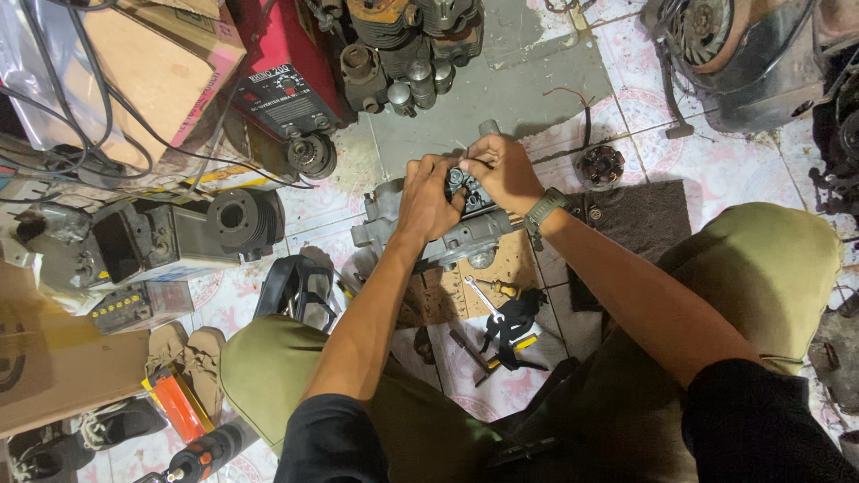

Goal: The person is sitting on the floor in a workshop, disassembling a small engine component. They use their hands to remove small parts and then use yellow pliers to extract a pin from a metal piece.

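A grey metal engine casing stands on the tiled floor between my knees. On top of it sits a small black part. My left hand grips the left side of that black part. My right hand, with a green watch at the wrist, holds its right side from above. Both hands press together over the part, hiding most of it.
A wrench, pliers and other small tools lie on cardboard below the casing. A red welding machine, engine cylinders, a black cylinder block, a small round part, a dark mat and a cordless drill surround me.
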